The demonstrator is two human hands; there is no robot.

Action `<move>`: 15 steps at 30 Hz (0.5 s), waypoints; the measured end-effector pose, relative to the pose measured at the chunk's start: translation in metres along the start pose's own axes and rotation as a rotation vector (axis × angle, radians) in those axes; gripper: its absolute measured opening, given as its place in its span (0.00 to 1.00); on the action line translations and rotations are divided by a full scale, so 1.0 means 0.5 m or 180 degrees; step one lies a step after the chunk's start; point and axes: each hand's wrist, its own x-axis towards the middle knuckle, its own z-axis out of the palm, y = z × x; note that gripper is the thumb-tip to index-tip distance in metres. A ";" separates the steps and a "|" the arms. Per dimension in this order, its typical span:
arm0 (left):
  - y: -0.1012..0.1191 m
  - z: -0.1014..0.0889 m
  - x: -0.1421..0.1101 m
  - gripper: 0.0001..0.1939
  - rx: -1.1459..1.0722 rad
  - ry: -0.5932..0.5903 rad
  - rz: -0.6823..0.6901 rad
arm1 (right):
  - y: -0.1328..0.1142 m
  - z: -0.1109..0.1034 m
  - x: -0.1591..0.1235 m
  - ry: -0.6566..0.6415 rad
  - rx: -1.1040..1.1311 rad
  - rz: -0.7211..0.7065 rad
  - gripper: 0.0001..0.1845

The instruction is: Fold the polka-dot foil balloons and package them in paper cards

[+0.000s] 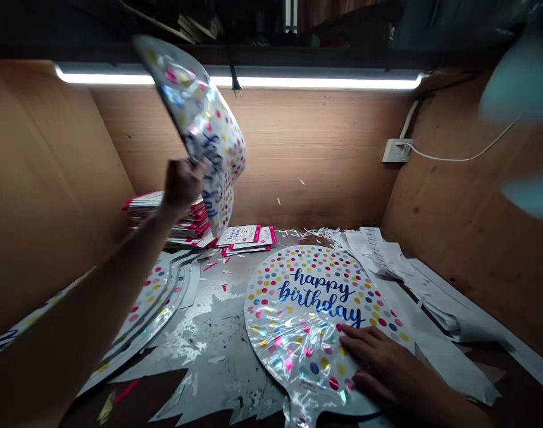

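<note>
Left hand [182,183] raised, fist closed on a flat foil balloon [204,128], held up in the air, bent and blurred, in front of the wooden back wall [325,160]. Right hand [382,362] lies flat, fingers spread, pressing on a second foil balloon [307,315] printed "happy birthday" with coloured dots, lying flat on the table [209,351]. Hands well apart. Stack of more balloons [155,297] on the left side under the arm. Pile of pink-edged cards [182,220] at the back, white paper strips [409,267] to the right.
</note>
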 end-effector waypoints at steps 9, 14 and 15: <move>0.158 0.124 -0.453 0.10 -0.0755 -0.2186 0.3268 | -0.004 0.001 0.033 0.2359 -0.0163 0.0561 0.58; 0.166 0.127 -0.545 0.05 -0.0903 -0.2418 0.3804 | -0.009 -0.025 -0.004 0.1210 0.0454 0.0454 0.62; 0.161 0.126 -0.549 0.05 -0.0939 -0.2446 0.3825 | -0.008 -0.024 -0.011 0.0938 0.0599 0.0397 0.60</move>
